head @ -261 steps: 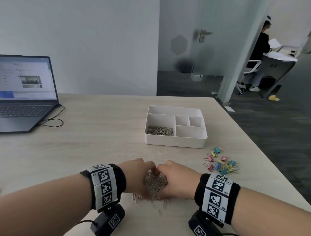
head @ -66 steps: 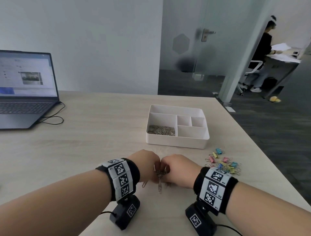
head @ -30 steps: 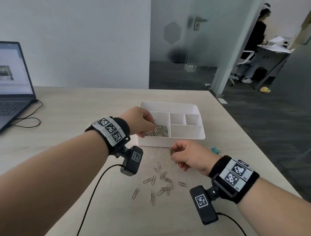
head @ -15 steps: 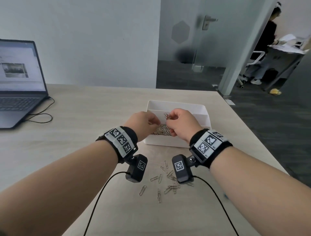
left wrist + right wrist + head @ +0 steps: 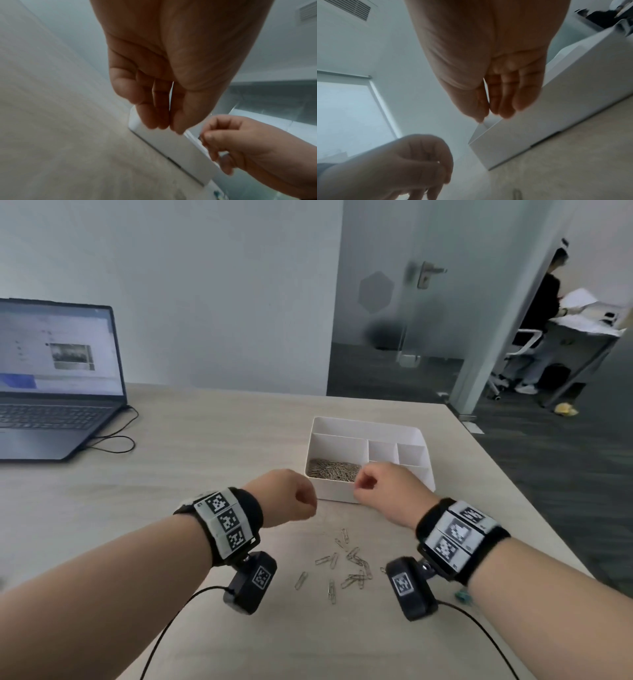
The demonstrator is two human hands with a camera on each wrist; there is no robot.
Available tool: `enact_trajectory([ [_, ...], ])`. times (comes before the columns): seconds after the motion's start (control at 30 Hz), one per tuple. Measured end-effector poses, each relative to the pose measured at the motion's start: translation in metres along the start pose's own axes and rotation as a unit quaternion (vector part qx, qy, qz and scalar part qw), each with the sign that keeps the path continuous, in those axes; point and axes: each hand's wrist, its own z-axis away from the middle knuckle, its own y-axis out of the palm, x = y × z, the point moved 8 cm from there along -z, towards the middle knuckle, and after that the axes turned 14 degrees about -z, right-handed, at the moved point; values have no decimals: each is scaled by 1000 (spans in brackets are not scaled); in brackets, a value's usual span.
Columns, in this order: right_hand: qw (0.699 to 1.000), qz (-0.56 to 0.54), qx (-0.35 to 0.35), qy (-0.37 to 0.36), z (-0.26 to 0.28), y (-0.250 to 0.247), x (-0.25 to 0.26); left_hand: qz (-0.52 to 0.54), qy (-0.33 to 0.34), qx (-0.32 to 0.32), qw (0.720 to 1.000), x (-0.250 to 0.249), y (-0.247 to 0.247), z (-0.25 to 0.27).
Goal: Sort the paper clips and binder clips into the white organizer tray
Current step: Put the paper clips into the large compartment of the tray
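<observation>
The white organizer tray stands mid-table, with a heap of silver paper clips in its near-left compartment; the other compartments look bare. Several loose paper clips lie scattered on the table between my wrists. My left hand hovers just left of the tray's near corner, and my right hand hovers over its near wall. Both hang with fingers loosely curled and nothing visible in them. The left wrist view shows my left fingertips bunched above the tray. One teal binder clip peeks out under my right forearm.
An open laptop with its cable sits at the far left of the table. The table's right edge runs close behind the tray. A person stands at a desk beyond the glass door, far right.
Both hands have drawn back toward me from above the tray's paper clip compartment. The bunch of clips my right hand held half a second ago is gone from it.
</observation>
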Motion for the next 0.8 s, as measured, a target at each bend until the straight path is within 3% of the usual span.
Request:
enact_trajectory([
  [0.13, 973, 78, 174, 133, 52, 17, -34, -57, -23, 113, 992, 7, 22, 22],
  [0.3, 960, 143, 183, 155, 75, 15, -45, -106, -13, 217, 970, 0, 45, 46],
  [0.57, 963, 155, 179, 131, 77, 32, -31, -115, -24, 179, 977, -29, 51, 52],
  [0.8, 969, 142, 156, 130, 70, 38, -26, -192, -14, 141, 971, -51, 52, 48],
])
